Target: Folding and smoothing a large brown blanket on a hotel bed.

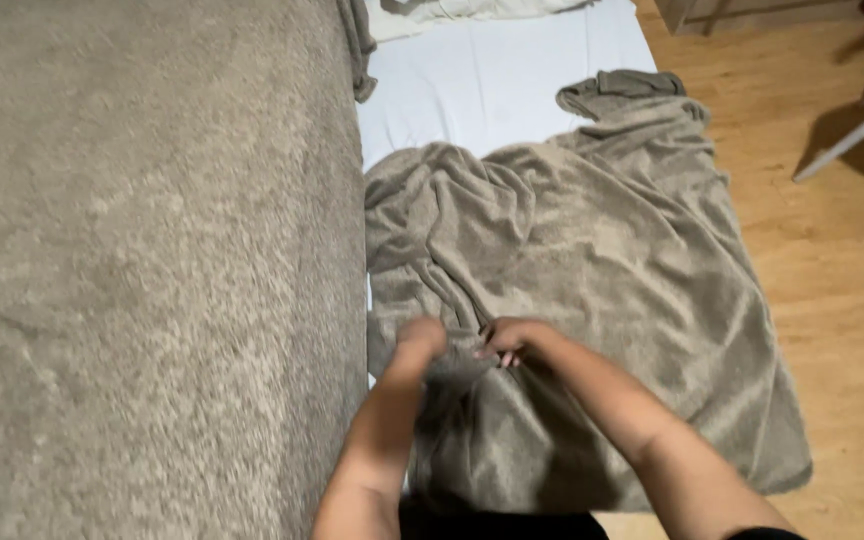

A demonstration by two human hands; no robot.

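Note:
A fluffy grey-brown blanket [602,260] lies crumpled over the right side of a bed and hangs down to the floor. My left hand [418,342] is closed on a fold of it near the bed's lower middle. My right hand [512,340] sits just beside it, fingers curled into the same bunched fold. Both hands are blurred by motion. Another wide stretch of the same fluffy fabric [142,250] lies flat over the left of the view.
A white sheet [492,80] covers the mattress at the top. A pale pillow edge [472,8] shows at the head. Wooden floor [842,260] runs along the right, with a white furniture leg [852,135] at the upper right.

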